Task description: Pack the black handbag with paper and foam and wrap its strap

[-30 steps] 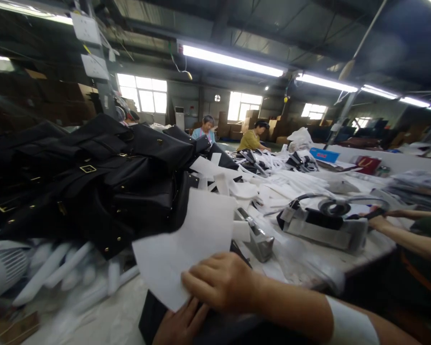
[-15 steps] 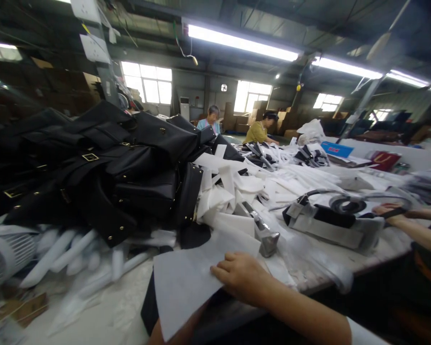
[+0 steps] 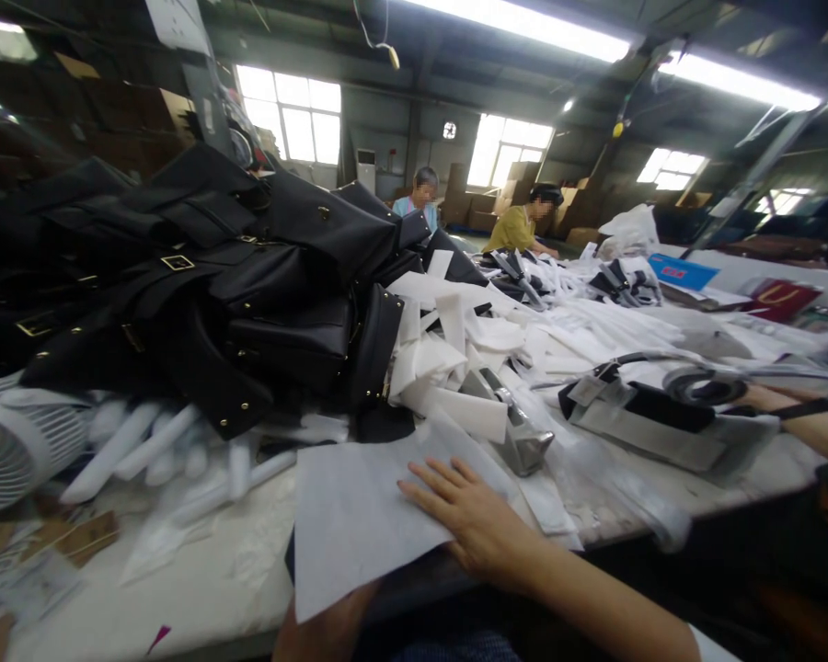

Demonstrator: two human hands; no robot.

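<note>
A white sheet (image 3: 369, 506), thin like packing foam or paper, lies over a black piece (image 3: 418, 563) at the table's front edge. My right hand (image 3: 465, 515) rests flat on the sheet's right part, fingers spread. From below, my left hand (image 3: 331, 611) reaches under the sheet's lower edge; its fingers are hidden, so their grip cannot be made out. The black piece shows only at the edges, and its kind is unclear. Beyond the sheet lie white wrapping pieces (image 3: 424, 363) and a silver-grey metallic-looking thing (image 3: 528, 446).
Black bags with gold buckles (image 3: 296, 303) are heaped at the left. A white fan (image 3: 20, 446) stands beside white rolls (image 3: 134, 450). At the right, a co-worker's hand (image 3: 765, 400) is by a wrapped bag (image 3: 641, 423). Two people sit farther back.
My right hand has gone from curled fingers at the sheet to spread flat on it. The sheet lies flatter. The view has tilted down slightly.
</note>
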